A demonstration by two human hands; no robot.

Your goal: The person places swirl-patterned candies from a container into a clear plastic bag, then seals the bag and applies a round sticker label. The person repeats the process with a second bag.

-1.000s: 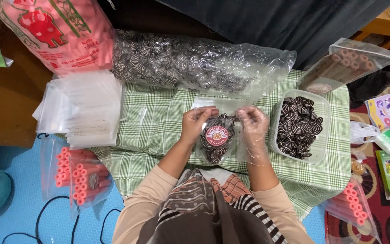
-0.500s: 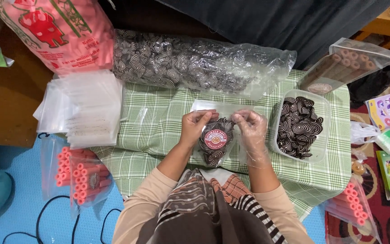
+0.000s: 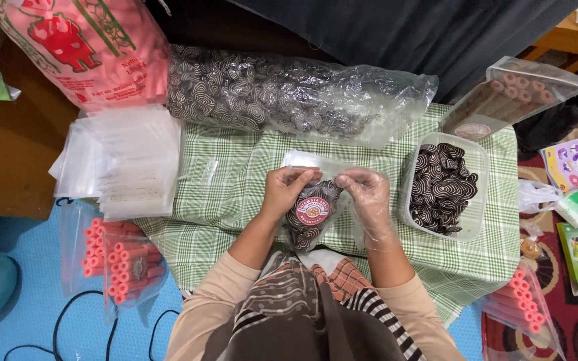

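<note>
Since the earlier frame my two hands have drawn closer together along the top of the small pouch, which sits a little lower, near the frame's centre. Across the upper middle lies the long clear bag of swirl cookies (image 3: 289, 93), with the big pink sack (image 3: 81, 47) in the upper left and the green checked cloth (image 3: 235, 200) beneath everything. A stack of empty clear pouches (image 3: 125, 160) rests at left, the open tub of cookies (image 3: 444, 187) at right (lid off). My left hand (image 3: 287, 190) and my gloved right hand (image 3: 368, 197) pinch the upper edge of the small filled pouch (image 3: 310, 217), fingertips pressed together, its round red sticker facing up.
</note>
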